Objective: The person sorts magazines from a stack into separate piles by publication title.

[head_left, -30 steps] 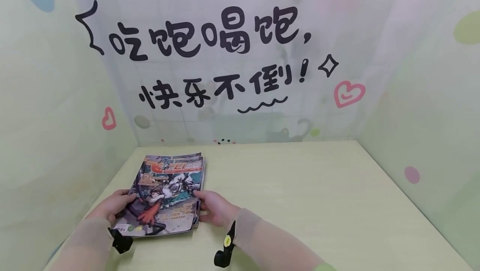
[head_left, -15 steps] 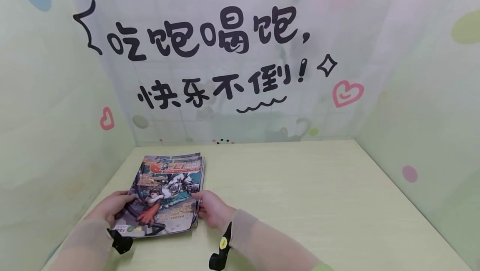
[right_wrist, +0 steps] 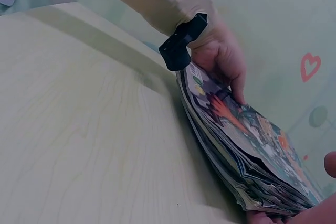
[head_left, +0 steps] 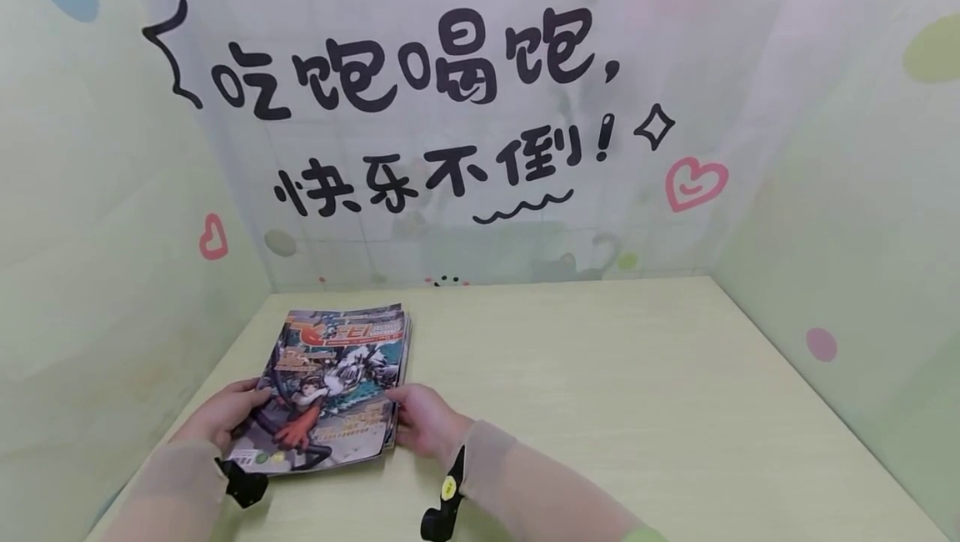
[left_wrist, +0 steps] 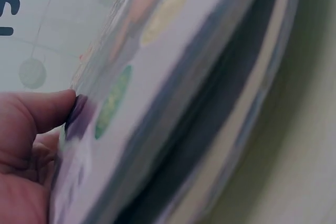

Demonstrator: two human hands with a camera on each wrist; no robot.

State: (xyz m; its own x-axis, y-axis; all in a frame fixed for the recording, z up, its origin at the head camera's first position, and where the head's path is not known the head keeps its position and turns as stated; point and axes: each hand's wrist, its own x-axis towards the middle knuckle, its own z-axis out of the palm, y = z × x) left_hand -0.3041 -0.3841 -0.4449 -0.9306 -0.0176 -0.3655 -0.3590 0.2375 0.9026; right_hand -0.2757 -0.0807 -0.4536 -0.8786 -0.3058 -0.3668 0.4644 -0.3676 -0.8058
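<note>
Nearest me, a black wrist camera [head_left: 246,484] dangles by the front corner of the stack of magazines [head_left: 330,396], so a twist could maybe snag a cover. Left hand [head_left: 219,414] and right hand [head_left: 429,420] each grip one side edge, thumbs on top, right fingers tucked underneath. The stack's on the left part of the table [head_left: 600,392]. Layers gape and don't line up, so uneven squeezing or tilting might let lower issues slide out. Further back, drifting left risks bumping the side wall [head_left: 97,275].
</note>
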